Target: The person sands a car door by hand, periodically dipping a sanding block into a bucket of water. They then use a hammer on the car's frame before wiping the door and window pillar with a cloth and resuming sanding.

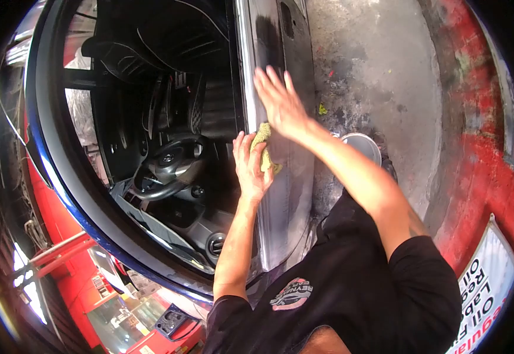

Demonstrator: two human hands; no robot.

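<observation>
My left hand (250, 168) is at the window-sill edge of a car door, its fingers wrapped around a yellow sponge (261, 141) with a rough, speckled surface. Part of the sponge hides behind the fingers. Farther along the same door, my right hand (281, 106) lies flat with its fingers stretched out and nothing in it. It rests on the bare grey and dark-patched outer skin of the car door (286, 183). A door-handle opening (287, 20) shows near the panel's far end.
Through the window opening are a steering wheel (171, 165) and black seats (168, 35). A bucket (362, 146) stands beside my legs on the stained concrete floor (381, 65). A red wall (475, 118) and a printed banner (484, 289) are on the right.
</observation>
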